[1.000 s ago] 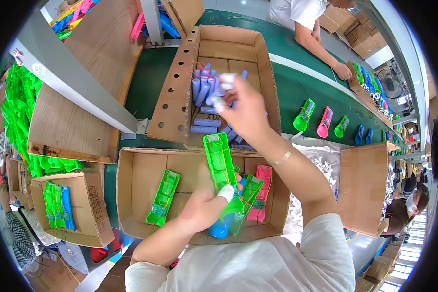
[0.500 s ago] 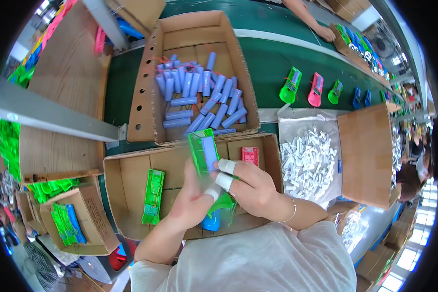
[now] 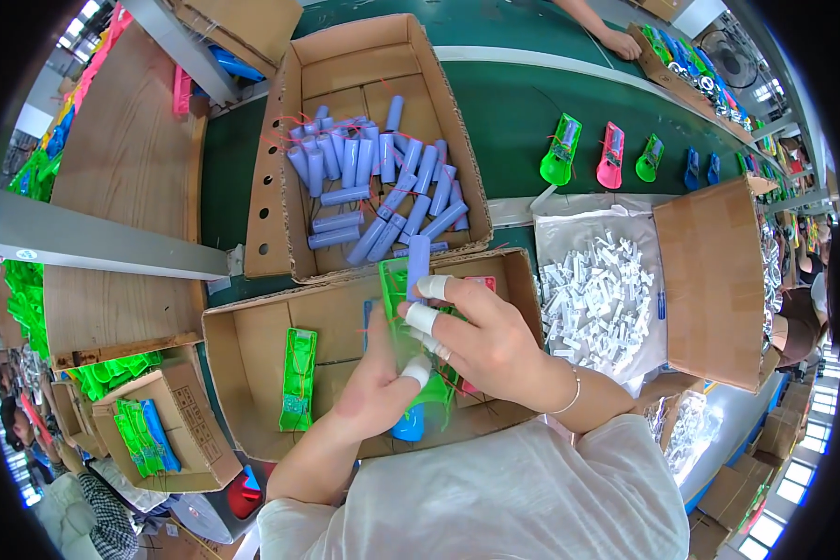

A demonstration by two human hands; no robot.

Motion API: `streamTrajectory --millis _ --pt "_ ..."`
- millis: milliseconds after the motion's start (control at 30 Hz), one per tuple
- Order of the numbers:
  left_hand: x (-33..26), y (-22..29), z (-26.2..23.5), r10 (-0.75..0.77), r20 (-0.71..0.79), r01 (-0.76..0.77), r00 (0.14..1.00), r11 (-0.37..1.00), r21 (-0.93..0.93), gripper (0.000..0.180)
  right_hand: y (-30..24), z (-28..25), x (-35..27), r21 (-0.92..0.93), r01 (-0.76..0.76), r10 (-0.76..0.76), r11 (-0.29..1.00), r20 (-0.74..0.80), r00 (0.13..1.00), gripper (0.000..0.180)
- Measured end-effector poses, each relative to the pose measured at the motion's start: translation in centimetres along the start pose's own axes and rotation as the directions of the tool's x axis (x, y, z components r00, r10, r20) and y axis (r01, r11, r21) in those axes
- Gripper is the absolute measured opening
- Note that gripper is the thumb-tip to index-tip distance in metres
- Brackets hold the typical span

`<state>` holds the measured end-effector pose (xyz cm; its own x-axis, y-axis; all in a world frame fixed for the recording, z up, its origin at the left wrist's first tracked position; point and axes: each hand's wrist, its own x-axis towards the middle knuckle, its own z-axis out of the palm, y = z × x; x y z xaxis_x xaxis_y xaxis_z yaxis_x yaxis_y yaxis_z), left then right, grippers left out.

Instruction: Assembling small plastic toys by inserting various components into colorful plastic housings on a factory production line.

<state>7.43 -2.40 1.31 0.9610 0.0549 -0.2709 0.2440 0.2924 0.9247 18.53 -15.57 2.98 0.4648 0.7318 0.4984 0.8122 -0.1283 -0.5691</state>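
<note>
My left hand [image 3: 373,383] is closed round a green plastic housing [image 3: 394,275], which is partly blurred and covered by my fingers. In my right hand [image 3: 485,336], with white tape on several fingers, is a purple cylindrical battery [image 3: 418,261], pinched at its lower end. The battery stands out over the housing's right side; whether it touches the housing I cannot tell. Beneath both hands lies a shallow cardboard box [image 3: 252,373]. It holds a green housing with a circuit board [image 3: 297,378] on the left and a blue piece [image 3: 408,423] near its front edge.
Beyond is a cardboard box [image 3: 345,79] with many purple batteries [image 3: 355,163]. Small white parts [image 3: 597,299] fill a lined box at the right. Green, pink and blue housings [image 3: 611,154] stand along the green bench. A metal post [image 3: 103,233] crosses the left; another person's hand [image 3: 619,42] rests far right.
The battery, earlier lying along the housing, now sticks up farther right and apart from its middle. My right hand has shifted slightly with it. The whole view has moved a little.
</note>
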Motion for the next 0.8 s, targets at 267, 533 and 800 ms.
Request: streamTrajectory --millis 267,533,800 --pt "0.3 0.3 0.1 0.015 -0.001 -0.015 1.000 0.997 -0.076 0.068 0.5 -0.3 -0.1 0.049 0.050 -0.041 0.998 -0.176 0.984 0.027" --pt "0.1 0.1 0.0 0.109 -0.034 -0.112 0.993 0.991 -0.072 0.068 -1.3 -0.4 -1.3 0.118 -0.015 0.023 0.993 -0.062 0.998 0.026" --pt "0.0 -0.5 -0.8 0.119 -0.015 -0.117 0.993 0.991 0.067 0.069 -2.0 -0.6 -1.1 0.046 -0.030 0.027 0.999 0.056 0.998 0.030"
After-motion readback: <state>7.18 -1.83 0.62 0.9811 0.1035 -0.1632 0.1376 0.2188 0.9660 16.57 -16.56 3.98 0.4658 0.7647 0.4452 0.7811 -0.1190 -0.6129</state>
